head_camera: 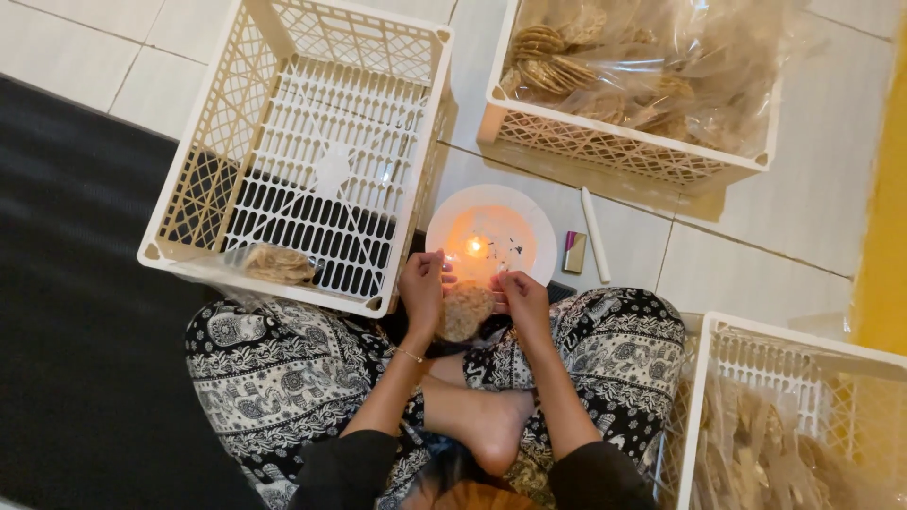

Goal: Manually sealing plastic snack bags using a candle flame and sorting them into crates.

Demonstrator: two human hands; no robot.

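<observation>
Both my left hand [420, 288] and right hand [522, 295] grasp the cracker packet [466, 312] between them, its top edge just below the candle flame [474, 247].

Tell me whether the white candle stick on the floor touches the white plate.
Apart. The head view shows the candle stick lying right of the plate, with bare floor tile and a small lighter between them.
</observation>
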